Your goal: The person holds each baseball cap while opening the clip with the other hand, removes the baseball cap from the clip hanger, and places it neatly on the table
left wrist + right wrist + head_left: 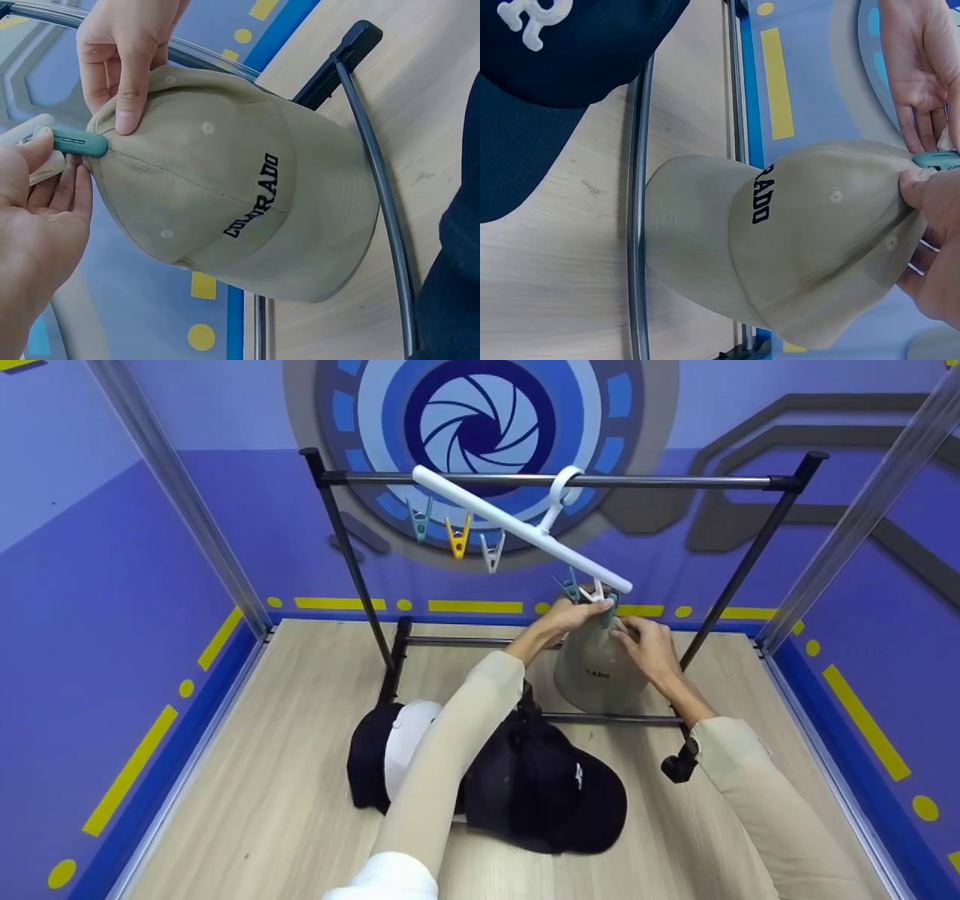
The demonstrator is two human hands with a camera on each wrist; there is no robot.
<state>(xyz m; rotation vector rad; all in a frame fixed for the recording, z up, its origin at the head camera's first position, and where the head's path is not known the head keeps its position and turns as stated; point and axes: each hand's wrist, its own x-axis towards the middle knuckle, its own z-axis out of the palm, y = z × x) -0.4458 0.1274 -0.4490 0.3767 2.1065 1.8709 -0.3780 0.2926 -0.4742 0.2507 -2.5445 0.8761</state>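
A khaki baseball cap [589, 660] with dark COLORADO lettering hangs brim down below the low right end of a white clip hanger [517, 531]. With thumb and fingers, my left hand [564, 617] pinches a teal clip [79, 141], whose tip sits on the crown's top. Beside that clip, my right hand [651, 649] pinches the crown's fabric, its thumb on the outer face. A white clip [592, 592] and another teal clip [570, 585] hang close to my left fingers.
The hanger tilts on a black garment rack's top rail [675, 481]. Teal, yellow [458, 538] and white clips dangle from its raised left side. Black caps [544, 787] and a white cap [411, 739] lie on the wooden floor [277, 780], partly behind my left sleeve.
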